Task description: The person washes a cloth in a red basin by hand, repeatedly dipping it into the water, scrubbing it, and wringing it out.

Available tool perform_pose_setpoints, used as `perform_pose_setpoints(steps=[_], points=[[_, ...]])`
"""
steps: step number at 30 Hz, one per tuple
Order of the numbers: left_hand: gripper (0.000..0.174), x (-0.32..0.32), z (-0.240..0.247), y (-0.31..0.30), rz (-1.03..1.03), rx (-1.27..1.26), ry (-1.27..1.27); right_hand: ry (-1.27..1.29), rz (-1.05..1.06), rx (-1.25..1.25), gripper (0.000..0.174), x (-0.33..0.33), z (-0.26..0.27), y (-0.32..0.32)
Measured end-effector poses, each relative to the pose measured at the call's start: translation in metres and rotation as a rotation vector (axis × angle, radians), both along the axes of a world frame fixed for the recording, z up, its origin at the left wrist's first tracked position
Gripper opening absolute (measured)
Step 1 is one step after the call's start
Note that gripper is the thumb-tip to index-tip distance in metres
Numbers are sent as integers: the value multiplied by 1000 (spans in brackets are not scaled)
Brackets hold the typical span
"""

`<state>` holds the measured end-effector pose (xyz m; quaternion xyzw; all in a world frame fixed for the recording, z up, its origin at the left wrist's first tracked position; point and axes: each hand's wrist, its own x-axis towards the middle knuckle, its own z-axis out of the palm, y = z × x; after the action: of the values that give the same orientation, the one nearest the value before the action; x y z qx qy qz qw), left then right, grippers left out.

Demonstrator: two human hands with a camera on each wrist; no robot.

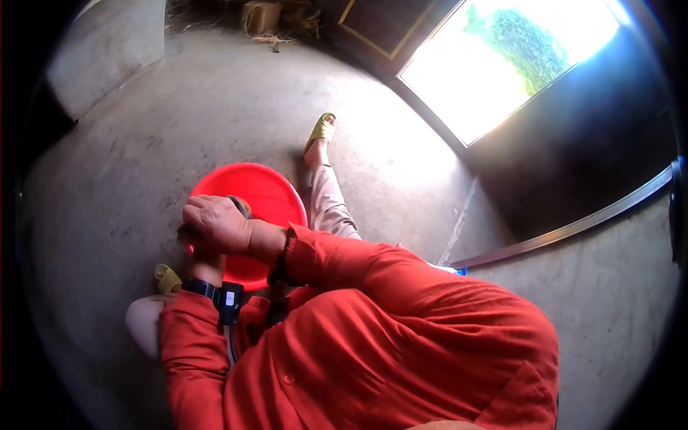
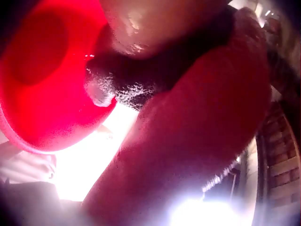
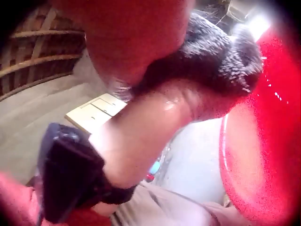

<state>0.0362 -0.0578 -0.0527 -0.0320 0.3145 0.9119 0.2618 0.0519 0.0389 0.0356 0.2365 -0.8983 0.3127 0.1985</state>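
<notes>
A dark grey, fuzzy cloth (image 3: 207,49) is bunched between my two hands, its loose end sticking out over a red plastic basin (image 1: 269,185). Above, my right hand (image 1: 218,221) grips the cloth with its fingers curled round it. My left hand (image 1: 206,258) holds it from just below, mostly hidden under the right one in the head view. The forearms cross at the near left rim of the basin. In the left wrist view the cloth (image 2: 134,87) is squeezed between skin on both sides, with wet shine on it.
The basin stands on a grey concrete floor (image 1: 143,143), between legs in light trousers and yellow-green slippers (image 1: 322,129). A dark door frame with a bright opening (image 1: 473,79) is at the upper right. A pale block (image 1: 111,57) and a bundle of dry stalks (image 1: 297,18) lie farther back.
</notes>
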Motion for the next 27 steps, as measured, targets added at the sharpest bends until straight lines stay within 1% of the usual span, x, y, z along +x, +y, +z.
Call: perform_pose_setpoints(steps=[2,3,4,6,9,11,12,13,15,16,17,18,20,22,23,26,27], points=[[52,-4,-8,6,4,-21,-46,-203,-118,73,25,-16,-18,3],[51,-7,-12,10,10,-37,-78,-236,-127,233,28,-28,-25,11],[51,-12,-16,15,18,-57,-110,-394,-259,92,26,-32,-22,16],[50,-25,-20,23,72,-131,-177,-347,-411,-154,27,-43,-47,31],[49,-34,-19,31,134,-300,-208,-438,-436,-190,28,-56,-81,57],[49,-32,-2,31,182,-476,-167,-496,-402,-527,26,-55,-102,76],[51,-36,-5,29,212,-468,-137,-523,-379,-697,25,-54,-105,82],[52,-41,-4,26,243,-459,-108,-586,-334,-816,22,-48,-91,90],[52,-38,1,25,294,-524,-67,-628,-239,-956,20,-36,-65,91],[52,-33,-1,24,226,-398,-58,-646,-192,-1025,19,-32,-50,86],[52,-29,-3,21,159,-271,-43,-645,-213,-993,19,-29,-36,75],[51,-25,-5,17,87,-149,-36,-603,-183,-904,19,-28,-27,66],[50,-16,-2,16,16,-15,-16,-526,-124,-723,20,-27,-14,46],[49,-10,1,16,0,26,-9,-470,-96,-627,21,-23,0,28],[48,-8,0,15,3,37,-8,-352,-63,-567,22,-22,0,20],[47,-4,-4,14,0,59,-20,-141,-6,-256,23,-16,-5,8],[46,-4,-4,13,1,57,-40,-101,2,-191,22,-12,-10,6]])
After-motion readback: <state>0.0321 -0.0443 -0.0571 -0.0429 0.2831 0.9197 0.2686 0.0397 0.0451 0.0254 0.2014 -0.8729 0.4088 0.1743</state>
